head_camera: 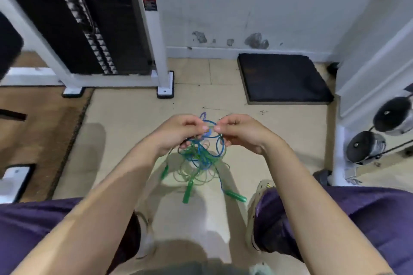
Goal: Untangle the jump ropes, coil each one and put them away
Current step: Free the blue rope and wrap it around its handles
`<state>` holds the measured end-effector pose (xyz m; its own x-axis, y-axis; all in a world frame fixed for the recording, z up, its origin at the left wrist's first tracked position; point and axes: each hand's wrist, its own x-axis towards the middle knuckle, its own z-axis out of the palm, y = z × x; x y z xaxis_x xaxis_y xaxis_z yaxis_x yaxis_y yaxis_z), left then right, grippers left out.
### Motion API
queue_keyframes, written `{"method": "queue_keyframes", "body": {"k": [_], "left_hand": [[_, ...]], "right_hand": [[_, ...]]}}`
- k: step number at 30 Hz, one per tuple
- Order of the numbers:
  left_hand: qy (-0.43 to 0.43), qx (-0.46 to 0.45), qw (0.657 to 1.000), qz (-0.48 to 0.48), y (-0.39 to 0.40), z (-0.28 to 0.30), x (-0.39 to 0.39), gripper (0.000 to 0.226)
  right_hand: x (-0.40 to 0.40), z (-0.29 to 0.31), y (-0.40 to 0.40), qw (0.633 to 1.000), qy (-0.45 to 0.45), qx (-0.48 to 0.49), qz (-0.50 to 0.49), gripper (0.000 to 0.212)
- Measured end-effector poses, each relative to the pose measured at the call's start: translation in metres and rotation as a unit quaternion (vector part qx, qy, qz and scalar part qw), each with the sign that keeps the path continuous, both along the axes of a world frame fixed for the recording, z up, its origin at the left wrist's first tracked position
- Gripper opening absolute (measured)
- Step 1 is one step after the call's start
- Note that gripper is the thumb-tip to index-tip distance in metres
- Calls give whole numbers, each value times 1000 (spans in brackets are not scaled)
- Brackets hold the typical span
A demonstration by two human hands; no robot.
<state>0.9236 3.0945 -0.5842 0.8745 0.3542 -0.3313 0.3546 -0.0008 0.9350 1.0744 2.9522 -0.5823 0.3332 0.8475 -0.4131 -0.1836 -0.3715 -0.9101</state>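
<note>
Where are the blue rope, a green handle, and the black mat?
blue rope [220, 147], head view, loop's right side.
green handle [186, 195], head view, its middle.
black mat [283, 78], head view, its top surface.

Floor [125, 118] was beige tile, kinda scuffed, with a brown mat [44, 123] off to the left. A white-framed weight machine [154, 47] with a black weight stack [89, 29] stood at the back left. The white wall [257, 2] had chipped paint down near the skirting. A black foam pad [283, 78] lay against it, and dumbbells [366, 145] sat on the right.
</note>
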Motion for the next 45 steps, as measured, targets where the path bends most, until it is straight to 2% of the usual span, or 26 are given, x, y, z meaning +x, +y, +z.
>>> {"method": "queue_keyframes", "body": {"k": [3, 6, 10, 12, 14, 16, 19, 22, 25, 28, 31, 33, 35, 36, 38, 39, 41, 43, 45], "left_hand": [[-50, 56, 997, 7, -13, 65, -11, 9], [-77, 110, 991, 26, -23, 110, -29, 10], [-55, 268, 962, 16, -20, 137, -51, 14], [-49, 306, 950, 20, -18, 139, -52, 21], [-68, 287, 956, 6, -21, 139, -48, 35], [-94, 214, 971, -44, -28, 134, -41, 44], [-97, 134, 981, -100, -43, 116, -31, 26], [-64, 125, 986, -86, -44, 103, -25, 7], [-39, 144, 987, -57, -29, 108, -26, 22], [-59, 135, 989, -24, -16, 117, -31, 28], [-62, 149, 987, 4, -7, 120, -38, 25], [-66, 162, 984, 20, -1, 121, -41, 24], [-75, 170, 981, 47, 2, 122, -43, 24], [-82, 167, 980, 62, 3, 121, -44, 22], [-100, 135, 982, 81, 5, 118, -45, 15], [-107, 109, 985, 79, 4, 117, -45, 12], [-119, 59, 990, 55, 1, 113, -46, 21], [-137, 22, 990, 32, -6, 108, -44, 24], [-155, -2, 987, 33, -16, 105, -40, 20]], "right_hand": [[-13, 66, -22, 998, -38, 51, -20, 18], [-20, 118, -40, 989, -112, 89, -44, 13], [-25, 159, -57, 978, -179, 104, -31, 12], [-29, 164, -56, 976, -189, 106, -10, 12], [-34, 162, -50, 975, -191, 109, 13, 13], [-39, 156, -43, 974, -191, 113, 41, 14], [-43, 144, -36, 975, -169, 130, 66, 14], [-36, 135, -36, 979, -150, 135, 42, 17], [-23, 130, -42, 982, -167, 81, 46, 22], [-13, 126, -50, 976, -195, 8, 101, 25], [-10, 121, -54, 947, -281, -64, 140, 13], [-5, 121, -55, 908, -374, -129, 141, 4], [0, 120, -57, 876, -433, -169, 127, 7], [3, 120, -57, 872, -446, -168, 109, 10], [3, 120, -57, 893, -431, -118, 58, 12], [0, 120, -56, 914, -399, -75, 31, 10], [-8, 119, -52, 947, -322, 6, -7, 7], [-15, 116, -47, 947, -320, 40, -8, 19], [-21, 113, -43, 932, -358, 44, 34, 20]]}}
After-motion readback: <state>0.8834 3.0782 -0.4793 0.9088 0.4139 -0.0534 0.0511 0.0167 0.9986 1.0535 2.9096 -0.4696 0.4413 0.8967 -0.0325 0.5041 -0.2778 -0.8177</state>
